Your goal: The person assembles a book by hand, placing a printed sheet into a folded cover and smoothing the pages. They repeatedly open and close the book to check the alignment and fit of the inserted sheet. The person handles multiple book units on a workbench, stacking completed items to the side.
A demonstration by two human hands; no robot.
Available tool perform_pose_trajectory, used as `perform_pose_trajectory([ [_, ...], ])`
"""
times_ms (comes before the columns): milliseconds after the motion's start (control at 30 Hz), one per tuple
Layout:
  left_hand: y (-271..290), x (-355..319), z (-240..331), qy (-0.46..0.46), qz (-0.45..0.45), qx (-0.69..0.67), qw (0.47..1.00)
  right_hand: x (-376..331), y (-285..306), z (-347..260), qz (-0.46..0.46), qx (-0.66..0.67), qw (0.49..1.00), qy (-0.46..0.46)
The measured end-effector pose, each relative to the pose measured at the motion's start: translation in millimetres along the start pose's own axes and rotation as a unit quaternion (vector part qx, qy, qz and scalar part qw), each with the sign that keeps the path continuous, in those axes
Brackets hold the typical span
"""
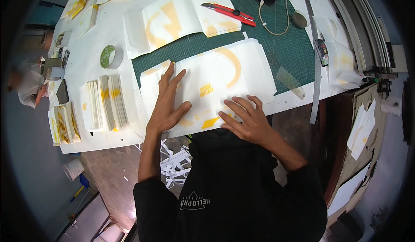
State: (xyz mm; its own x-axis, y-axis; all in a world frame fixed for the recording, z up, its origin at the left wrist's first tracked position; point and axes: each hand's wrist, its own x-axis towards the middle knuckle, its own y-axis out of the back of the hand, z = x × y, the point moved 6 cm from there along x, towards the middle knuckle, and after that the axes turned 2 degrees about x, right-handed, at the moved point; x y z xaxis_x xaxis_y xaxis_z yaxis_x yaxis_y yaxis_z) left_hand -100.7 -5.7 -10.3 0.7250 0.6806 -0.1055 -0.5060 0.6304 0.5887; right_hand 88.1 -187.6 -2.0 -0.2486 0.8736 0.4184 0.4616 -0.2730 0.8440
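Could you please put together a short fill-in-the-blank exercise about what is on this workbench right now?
1. Both hands, the left hand and the right hand, lie flat on a white sheet with ____ coloured shapes.
2. The red utility knife lies on the ____ cutting mat.
3. The green-patterned roll of tape lies to the person's ____ of the sheet.

Missing words: yellow; green; left
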Motion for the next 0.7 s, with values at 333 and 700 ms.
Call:
perform_pose_trajectory([
  [333,-26.7,-27.5,46.5,-0.119,0.103,0.197,0.968,-21.8,-4.7,20.4,0.333,0.371,0.796,-0.343],
  [700,-14.2,-42.2,64.3,-0.092,0.395,0.11,0.907,106.1,59.1,-29.9,0.092,0.358,0.929,0.014],
])
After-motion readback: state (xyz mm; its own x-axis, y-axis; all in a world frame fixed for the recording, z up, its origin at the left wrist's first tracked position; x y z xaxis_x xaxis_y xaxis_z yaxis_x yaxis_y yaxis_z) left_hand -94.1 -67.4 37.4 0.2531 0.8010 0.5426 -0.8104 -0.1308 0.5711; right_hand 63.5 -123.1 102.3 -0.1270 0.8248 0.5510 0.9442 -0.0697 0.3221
